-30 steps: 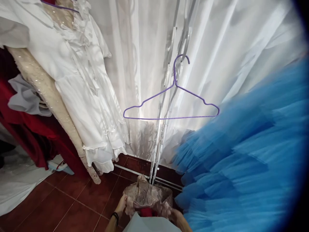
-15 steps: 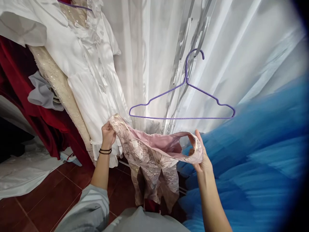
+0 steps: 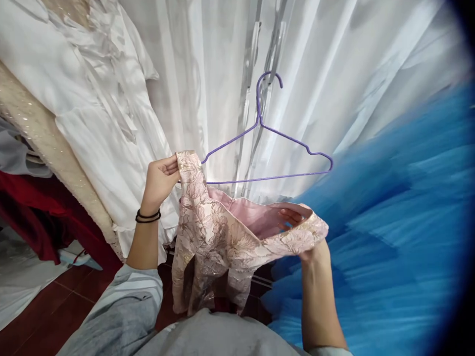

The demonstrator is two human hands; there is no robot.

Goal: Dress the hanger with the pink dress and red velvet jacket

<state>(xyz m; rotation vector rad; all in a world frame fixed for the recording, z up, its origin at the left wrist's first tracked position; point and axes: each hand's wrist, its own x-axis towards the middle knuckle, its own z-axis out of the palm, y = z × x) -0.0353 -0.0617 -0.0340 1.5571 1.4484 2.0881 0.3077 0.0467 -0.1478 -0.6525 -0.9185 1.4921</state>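
A pink and gold brocade dress (image 3: 218,222) with a pink lining hangs between my two hands. My left hand (image 3: 162,180) pinches its left shoulder, which is raised over the left end of a purple hanger (image 3: 282,132). That end of the hanger is hidden behind the fabric; its right end is bare. My right hand (image 3: 311,242) grips the other shoulder from below and behind, with some fingertips showing inside the armhole. This shoulder sits lower than the left one, below the hanger's bar.
White dresses (image 3: 96,109) and a beige sparkling gown (image 3: 55,158) hang at the left, with dark red fabric (image 3: 74,222) below. Blue tulle (image 3: 389,237) fills the right side. White curtains (image 3: 315,59) hang behind the hanger; red tiles (image 3: 48,306) cover the floor.
My left hand has lifted the dress's left shoulder up to the hanger's left end. My right hand has shifted slightly right and lower with its shoulder. The view has turned a little right.
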